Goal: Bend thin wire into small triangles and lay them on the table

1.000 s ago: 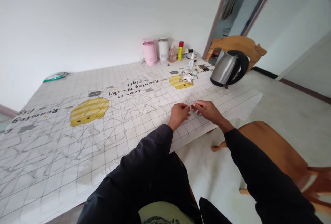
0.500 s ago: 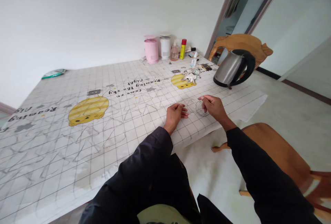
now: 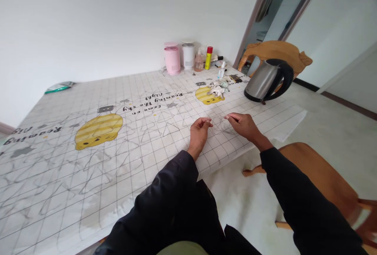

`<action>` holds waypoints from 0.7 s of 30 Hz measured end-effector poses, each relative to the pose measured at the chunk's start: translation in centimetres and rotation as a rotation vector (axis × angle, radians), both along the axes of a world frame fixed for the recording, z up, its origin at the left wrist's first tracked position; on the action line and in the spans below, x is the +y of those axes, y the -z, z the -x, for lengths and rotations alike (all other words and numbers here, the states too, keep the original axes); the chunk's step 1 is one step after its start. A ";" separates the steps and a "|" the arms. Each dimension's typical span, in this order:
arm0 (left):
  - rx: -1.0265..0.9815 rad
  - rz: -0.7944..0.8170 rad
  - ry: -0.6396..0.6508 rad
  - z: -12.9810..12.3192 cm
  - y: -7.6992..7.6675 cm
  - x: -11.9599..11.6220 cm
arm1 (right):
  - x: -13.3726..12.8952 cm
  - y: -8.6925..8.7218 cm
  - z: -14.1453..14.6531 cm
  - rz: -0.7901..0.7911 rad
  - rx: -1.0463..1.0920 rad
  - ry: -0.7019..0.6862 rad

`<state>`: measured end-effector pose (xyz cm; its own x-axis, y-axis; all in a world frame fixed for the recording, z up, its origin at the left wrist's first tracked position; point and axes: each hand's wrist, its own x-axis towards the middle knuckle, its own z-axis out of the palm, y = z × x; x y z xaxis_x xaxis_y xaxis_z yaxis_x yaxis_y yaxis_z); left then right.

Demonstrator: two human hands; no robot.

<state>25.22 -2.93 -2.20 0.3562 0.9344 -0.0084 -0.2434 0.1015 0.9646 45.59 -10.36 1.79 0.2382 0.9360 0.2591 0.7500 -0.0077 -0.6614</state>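
Over the front edge of the table, my left hand [image 3: 200, 132] is pinched, thumb against fingers; whatever it holds is too fine to make out. To its right, my right hand [image 3: 242, 123] is also closed in a pinch, with its fingertips facing the left hand across a small gap. Thin dark looped wire or thread [image 3: 226, 124] lies on the checked tablecloth [image 3: 165, 145] between and beneath the two hands. Many faint bent shapes of similar line spread over the cloth to the left.
A steel kettle [image 3: 262, 82] stands at the right, before a wooden chair [image 3: 279, 47]. White gloves [image 3: 218, 89] lie beyond my hands. Pink [image 3: 172, 59] and white [image 3: 187, 55] canisters and a yellow can [image 3: 208, 58] stand by the wall. Another chair [image 3: 312, 168] is at right.
The fingers of both hands have drawn in to tighter pinches. My right hand sits slightly lower in the picture, and the whole view has shifted a little.
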 end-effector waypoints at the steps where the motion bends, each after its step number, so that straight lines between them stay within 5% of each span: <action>1: -0.022 0.002 0.002 0.0 0.0 0.1 | -0.1 0.0 -0.3 -0.029 -0.047 0.004; 8: -0.103 0.043 0.047 -0.2 -0.1 0.1 | -0.5 -0.5 -1.6 -0.092 -0.192 0.010; 14: 0.044 -0.151 0.032 -0.6 -0.2 0.1 | -0.2 -2.5 -2.8 0.160 0.255 0.034; 21: 0.128 -0.103 0.086 -0.8 0.4 0.0 | 0.2 -2.1 -1.3 -0.105 0.696 0.127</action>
